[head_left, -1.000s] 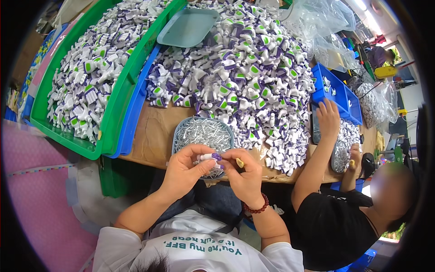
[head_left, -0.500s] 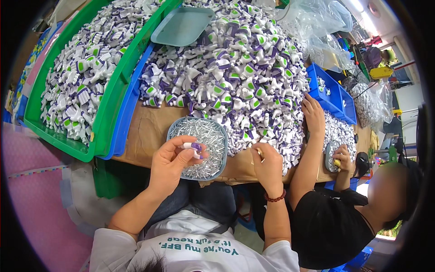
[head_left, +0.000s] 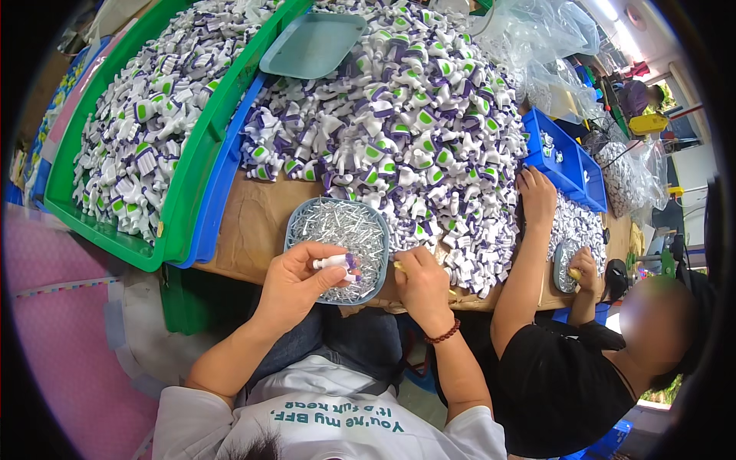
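My left hand [head_left: 287, 287] pinches a small white-and-purple plastic toy part [head_left: 331, 262] between thumb and fingers. It hovers over a grey-blue tray [head_left: 289, 231] full of thin silvery metal pins [head_left: 337, 222]. Just right of the tray, my right hand [head_left: 424, 285] is closed around a slim yellow object [head_left: 399, 267]; most of it is hidden by the fingers, so its kind does not show. Behind both hands a big heap of white, purple and green plastic parts [head_left: 414, 146] covers the table.
A green crate [head_left: 172, 195] of similar parts stands at left, beside a blue crate edge [head_left: 205, 222]. An empty-looking grey tray [head_left: 310, 46] lies on the heap. A co-worker in black sits close at right, near a blue divided bin [head_left: 563, 165] and another pin tray [head_left: 566, 268].
My right hand has moved left toward the tray and my left hand. The left hand has shifted slightly down and right, with the part turned in its fingers.
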`<action>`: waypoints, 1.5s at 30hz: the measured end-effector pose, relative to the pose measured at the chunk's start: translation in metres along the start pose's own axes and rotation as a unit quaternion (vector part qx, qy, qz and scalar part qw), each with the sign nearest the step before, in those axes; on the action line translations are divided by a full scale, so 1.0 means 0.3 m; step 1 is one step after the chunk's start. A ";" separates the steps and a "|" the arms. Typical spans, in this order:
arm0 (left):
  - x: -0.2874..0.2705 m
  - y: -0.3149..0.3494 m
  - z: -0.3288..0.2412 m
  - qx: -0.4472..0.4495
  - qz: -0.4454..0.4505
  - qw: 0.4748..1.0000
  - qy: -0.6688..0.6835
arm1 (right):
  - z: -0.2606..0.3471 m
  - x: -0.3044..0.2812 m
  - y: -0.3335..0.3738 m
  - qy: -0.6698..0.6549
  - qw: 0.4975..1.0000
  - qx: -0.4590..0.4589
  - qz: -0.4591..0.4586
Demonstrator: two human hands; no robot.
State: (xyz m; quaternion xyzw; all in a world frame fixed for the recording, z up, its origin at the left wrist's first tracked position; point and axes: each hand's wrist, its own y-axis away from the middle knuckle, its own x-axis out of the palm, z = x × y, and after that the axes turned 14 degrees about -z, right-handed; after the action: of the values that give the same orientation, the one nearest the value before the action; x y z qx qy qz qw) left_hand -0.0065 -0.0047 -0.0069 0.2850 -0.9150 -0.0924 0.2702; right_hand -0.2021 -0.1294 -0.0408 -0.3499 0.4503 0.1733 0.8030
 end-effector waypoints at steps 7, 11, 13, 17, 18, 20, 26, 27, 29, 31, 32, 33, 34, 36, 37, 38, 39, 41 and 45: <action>0.010 -0.001 0.000 -0.048 0.029 0.998 0.022 | 0.041 -0.110 -0.090 -0.211 0.968 0.134 -0.007; 0.017 0.001 -0.003 -0.077 0.045 0.996 0.014 | 0.124 -0.147 -0.128 -0.384 0.896 0.221 0.021; 0.018 0.002 0.001 -0.077 0.037 0.996 0.008 | 0.178 -0.164 -0.134 -0.471 0.831 0.292 0.041; 0.022 0.007 -0.007 -0.078 0.029 0.996 0.008 | 0.197 -0.114 -0.123 -0.498 0.838 0.221 0.041; 0.021 0.007 -0.011 -0.079 0.029 0.996 0.007 | 0.192 -0.115 -0.125 -0.466 0.862 0.193 0.050; 0.020 0.008 -0.014 -0.082 0.026 0.996 0.009 | 0.176 -0.121 -0.129 -0.399 0.904 0.135 0.072; 0.012 0.003 0.001 -0.083 0.040 0.996 0.013 | 0.189 -0.134 -0.131 -0.370 0.924 0.094 0.034; 0.015 0.005 -0.002 -0.084 0.040 0.996 0.010 | 0.185 -0.134 -0.132 -0.362 0.927 0.095 0.038; 0.022 0.009 -0.010 -0.088 0.042 0.995 0.005 | 0.177 -0.136 -0.133 -0.346 0.932 0.098 0.045; 0.020 0.009 -0.006 -0.092 0.041 0.995 0.002 | 0.178 -0.138 -0.136 -0.338 0.938 0.060 0.038; 0.020 0.009 -0.004 -0.094 0.041 0.995 0.001 | 0.178 -0.139 -0.138 -0.334 0.941 0.040 0.035; 0.020 0.010 -0.003 -0.107 0.042 0.993 0.010 | 0.178 -0.142 -0.138 -0.331 0.943 0.028 0.029; 0.021 0.011 -0.002 -0.121 0.044 0.992 0.019 | 0.177 -0.146 -0.138 -0.328 0.944 0.015 0.023; 0.018 0.011 -0.001 -0.171 0.048 0.982 0.063 | 0.177 -0.146 -0.134 -0.322 0.947 -0.007 0.010; 0.014 0.009 -0.002 -0.206 0.050 0.972 0.097 | 0.178 -0.144 -0.133 -0.320 0.947 -0.017 0.003; 0.010 0.008 -0.001 -0.241 0.053 0.960 0.131 | 0.178 -0.143 -0.131 -0.318 0.948 -0.027 -0.004; 0.006 0.010 0.001 -0.251 0.054 0.956 0.139 | 0.176 -0.142 -0.129 -0.309 0.950 -0.051 -0.010; -0.001 0.013 0.008 -0.271 0.055 0.948 0.155 | 0.170 -0.139 -0.123 -0.290 0.952 -0.097 -0.023; -0.001 0.017 -0.003 -0.239 0.048 0.964 0.109 | 0.172 -0.161 -0.122 -0.205 0.955 -0.211 -0.023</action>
State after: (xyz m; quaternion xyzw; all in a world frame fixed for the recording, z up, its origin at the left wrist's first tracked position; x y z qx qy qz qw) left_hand -0.0083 -0.0003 -0.0046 0.1765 -0.8439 -0.2633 0.4328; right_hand -0.1750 -0.1159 0.0328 -0.4790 0.2209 0.3138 0.7895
